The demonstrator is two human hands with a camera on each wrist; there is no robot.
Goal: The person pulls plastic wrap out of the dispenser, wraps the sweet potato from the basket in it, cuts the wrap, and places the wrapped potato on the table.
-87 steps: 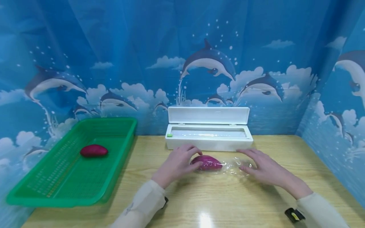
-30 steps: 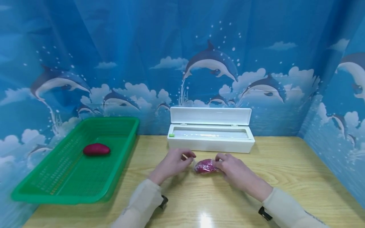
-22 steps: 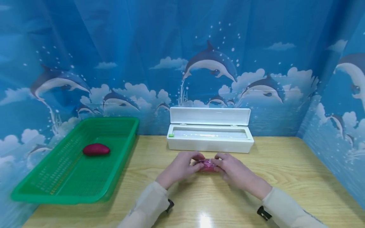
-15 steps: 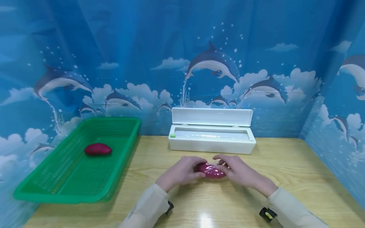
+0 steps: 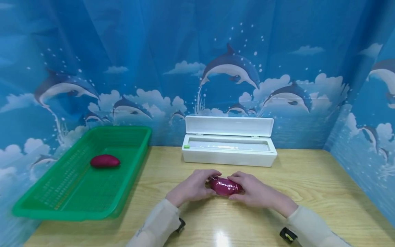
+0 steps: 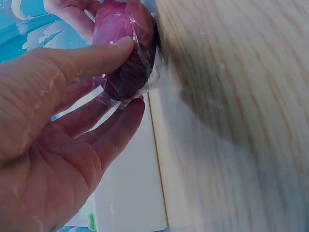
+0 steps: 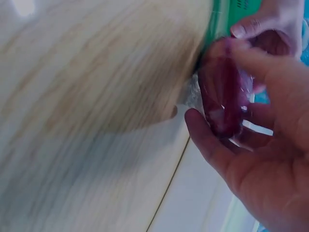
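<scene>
A purple-red sweet potato [image 5: 224, 186] in shiny clear film lies between both hands in front of the white box. My left hand [image 5: 192, 187] grips its left end, thumb on the near side and fingers on the far side. My right hand [image 5: 257, 190] holds the right end in the same way. In the left wrist view loose film edges stick out around the wrapped sweet potato [image 6: 126, 58], beside the fingers of the left hand [image 6: 58, 116]. The right wrist view has the right hand [image 7: 270, 140] curved round the sweet potato [image 7: 222, 92].
A white box [image 5: 228, 157] with its lid raised stands at the back of the wooden table [image 5: 308, 178], clear film inside it. On the left is a green basket [image 5: 120, 202] with an unwrapped purple-red sweet potato [image 5: 105, 161] in it. A dolphin-print curtain [image 5: 166, 51] hangs behind.
The trailing film on the right has been gathered around the sweet potato. The right hand has moved left from the film to the sweet potato's right end, and both hands now hold it.
</scene>
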